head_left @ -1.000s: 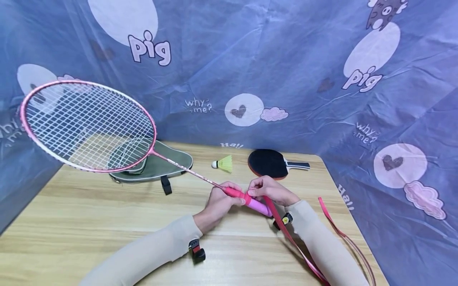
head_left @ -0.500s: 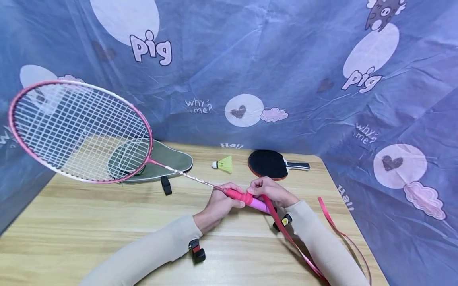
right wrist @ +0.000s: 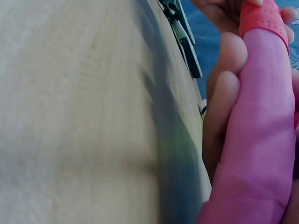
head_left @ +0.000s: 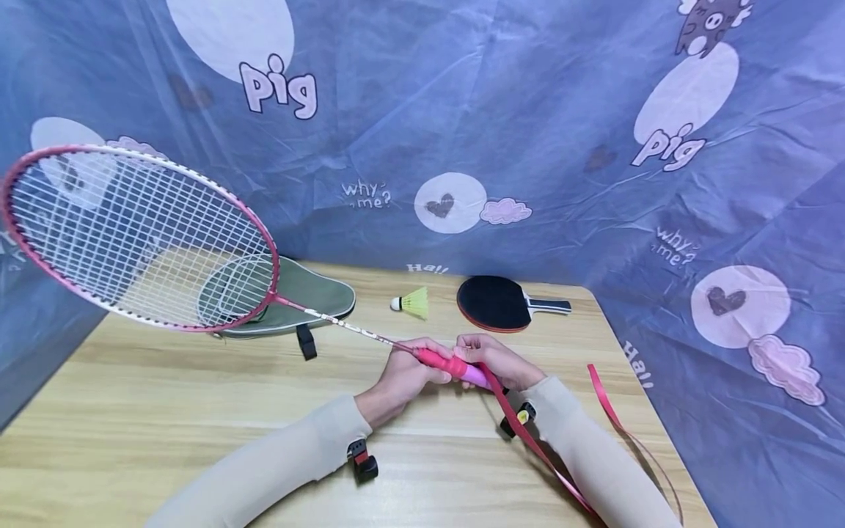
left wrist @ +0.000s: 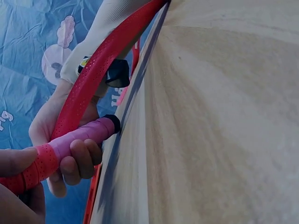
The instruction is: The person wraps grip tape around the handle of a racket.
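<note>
A badminton racket (head_left: 343, 323) with a pink and white frame slants across the head view, its strung head raised at the left. My left hand (head_left: 404, 375) grips the upper handle, thumb on the part covered in red perforated grip tape (left wrist: 41, 163). Below that part the handle shows a lilac layer (right wrist: 261, 121) and a black end cap (left wrist: 112, 123). My right hand (head_left: 495, 361) curls its fingers round the lilac part, beside the tape's edge. From there the loose red tape (left wrist: 93, 77) passes by the right palm and trails down along the forearm.
A green racket case (head_left: 310, 297) with a black strap lies at the back left of the wooden table (head_left: 198, 396). Behind the hands are a yellow shuttlecock (head_left: 412, 302) and a black table tennis bat (head_left: 495, 303). The tape's free end (head_left: 599, 383) lies at the right.
The racket's head has swung left as the racket turned. My right hand has dropped slightly, its fingers now round the lilac handle. The left hand stays on the upper handle.
</note>
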